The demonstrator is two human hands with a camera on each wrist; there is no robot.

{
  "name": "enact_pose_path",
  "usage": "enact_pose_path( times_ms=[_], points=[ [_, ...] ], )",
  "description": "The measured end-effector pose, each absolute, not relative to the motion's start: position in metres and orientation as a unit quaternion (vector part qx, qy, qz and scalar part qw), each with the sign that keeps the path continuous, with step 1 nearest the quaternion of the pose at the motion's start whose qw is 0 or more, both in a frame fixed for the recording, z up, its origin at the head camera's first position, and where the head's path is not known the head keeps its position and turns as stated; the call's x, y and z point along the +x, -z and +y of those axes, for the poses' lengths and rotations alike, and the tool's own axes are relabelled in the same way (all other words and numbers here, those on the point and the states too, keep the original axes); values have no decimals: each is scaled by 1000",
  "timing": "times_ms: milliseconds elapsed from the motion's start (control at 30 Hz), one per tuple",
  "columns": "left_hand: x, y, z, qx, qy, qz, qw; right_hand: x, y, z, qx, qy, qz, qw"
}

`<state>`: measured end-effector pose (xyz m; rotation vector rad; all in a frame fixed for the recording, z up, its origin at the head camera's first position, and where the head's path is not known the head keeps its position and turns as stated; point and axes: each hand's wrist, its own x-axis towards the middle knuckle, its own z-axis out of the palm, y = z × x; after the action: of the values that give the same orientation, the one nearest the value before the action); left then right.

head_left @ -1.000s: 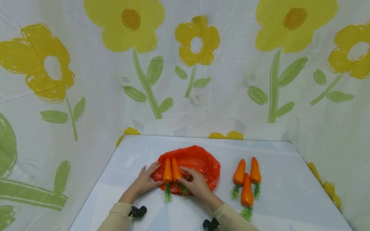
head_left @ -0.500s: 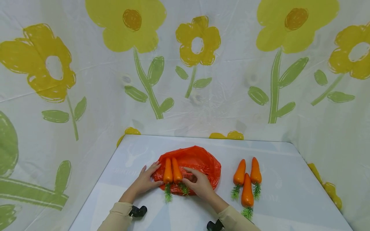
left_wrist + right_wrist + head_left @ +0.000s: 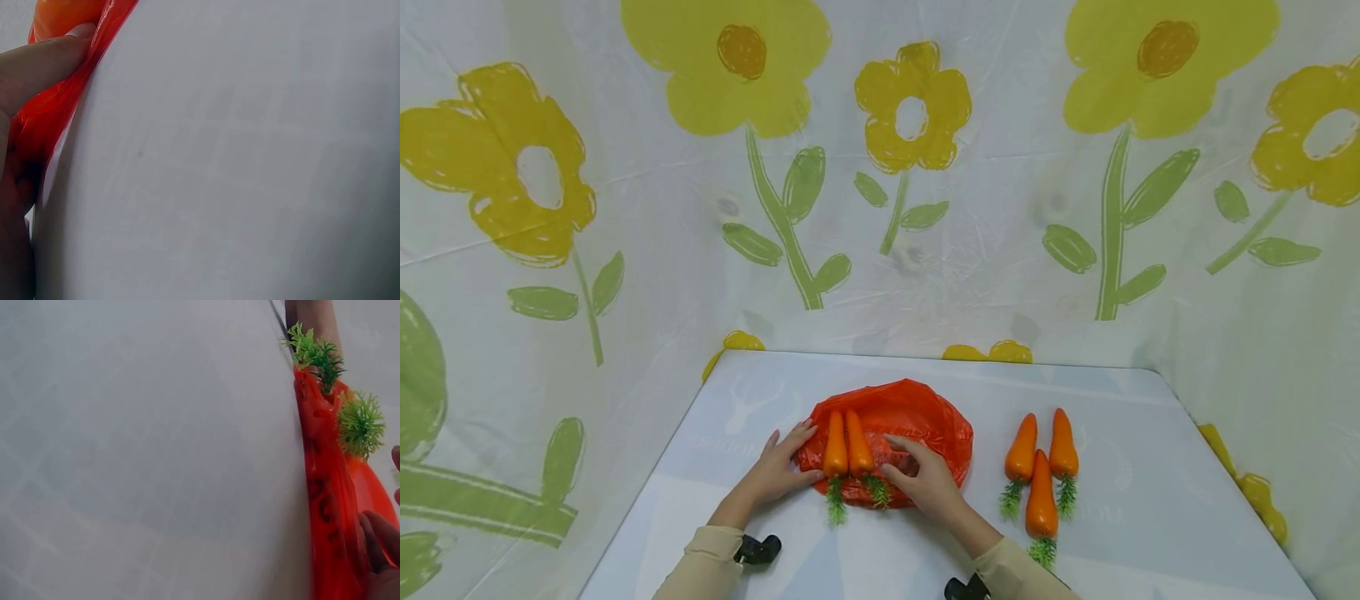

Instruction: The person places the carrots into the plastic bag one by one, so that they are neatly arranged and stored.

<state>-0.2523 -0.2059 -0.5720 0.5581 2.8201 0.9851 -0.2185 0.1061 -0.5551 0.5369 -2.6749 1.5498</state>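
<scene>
Two toy carrots [image 3: 846, 450] lie side by side on a spread red plastic bag [image 3: 917, 408], their green tops [image 3: 836, 500] toward the front. My left hand [image 3: 775, 468] rests at the bag's left edge, fingers stretched out. In the left wrist view its thumb [image 3: 47, 65] lies on the red plastic against an orange carrot [image 3: 65, 15]; its other fingers are mostly hidden. My right hand [image 3: 927, 479] hovers over the bag's right part, just right of the carrots, thumb and fingers apart with nothing between them. Its fingers show only partly in the right wrist view.
Three more toy carrots lie on the table to the right of the bag, the front carrot [image 3: 1041, 496] between the other two. The pale table [image 3: 1150, 500] has a back edge, with a flower-print curtain [image 3: 985, 250] behind. Black wrist cameras [image 3: 758, 550] sit under both wrists.
My right hand has let go of the right carrot on the bag and drawn away to the right. The left hand and both carrots stay in place.
</scene>
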Motion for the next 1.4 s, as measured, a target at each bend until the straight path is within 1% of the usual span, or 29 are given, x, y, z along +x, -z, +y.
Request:
enact_pose_path(
  times_ms=[767,1067,1233,1400],
  points=[
    [-253,574,-206,183,-330,925,52,-211,551,119,153,-511,-846,1],
    [-253,574,-206,183,-328,925,54,-208,553,128,168,-511,-842,37],
    [-253,574,-206,185,-325,926,51,-206,551,131,159,-511,-844,38],
    [-253,574,-206,195,-322,926,37,-204,547,133,148,-512,-845,35]
  ],
)
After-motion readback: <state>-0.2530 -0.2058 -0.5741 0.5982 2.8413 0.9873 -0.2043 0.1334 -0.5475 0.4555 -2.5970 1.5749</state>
